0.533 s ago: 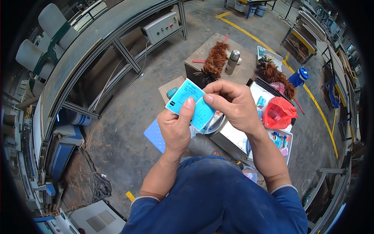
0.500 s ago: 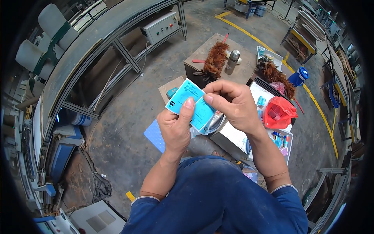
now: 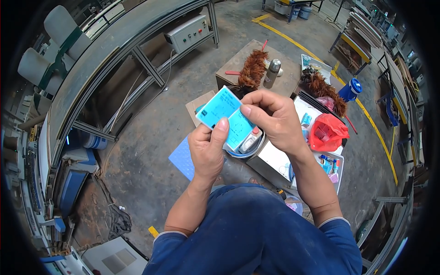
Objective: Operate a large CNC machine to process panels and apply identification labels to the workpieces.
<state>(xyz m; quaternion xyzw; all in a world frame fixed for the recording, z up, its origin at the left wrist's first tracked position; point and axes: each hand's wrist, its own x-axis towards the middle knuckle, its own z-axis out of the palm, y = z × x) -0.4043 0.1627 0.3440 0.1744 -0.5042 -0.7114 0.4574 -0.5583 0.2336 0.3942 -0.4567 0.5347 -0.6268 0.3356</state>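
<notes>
Two overlapping light-blue cards with dark print and white edges are held up over my lap. The left card (image 3: pixel 219 107) lies tilted, partly across the right card (image 3: pixel 239 131). My left hand (image 3: pixel 207 149) grips them from below, thumb pressed on their faces where they meet. My right hand (image 3: pixel 277 120) pinches the upper edge of the right card between thumb and forefinger. Just behind the cards sits a whitish container with a pinkish-red cap (image 3: pixel 250 141), partly hidden by them. Whether more cards lie underneath, I cannot tell.
On a brown box stand a feather duster (image 3: pixel 252 68) and a metal flask (image 3: pixel 272 73). To the right are a second duster (image 3: pixel 323 89), a red plastic bag (image 3: pixel 329 133), a tray of small items (image 3: pixel 340 176) and a blue jug (image 3: pixel 352 89). A long metal-framed bench (image 3: pixel 137 43) runs along the left.
The left card has slid up and left against the right one, and the overlap is smaller. The container with the reddish cap now shows behind them. Both hands stay nearly in place.
</notes>
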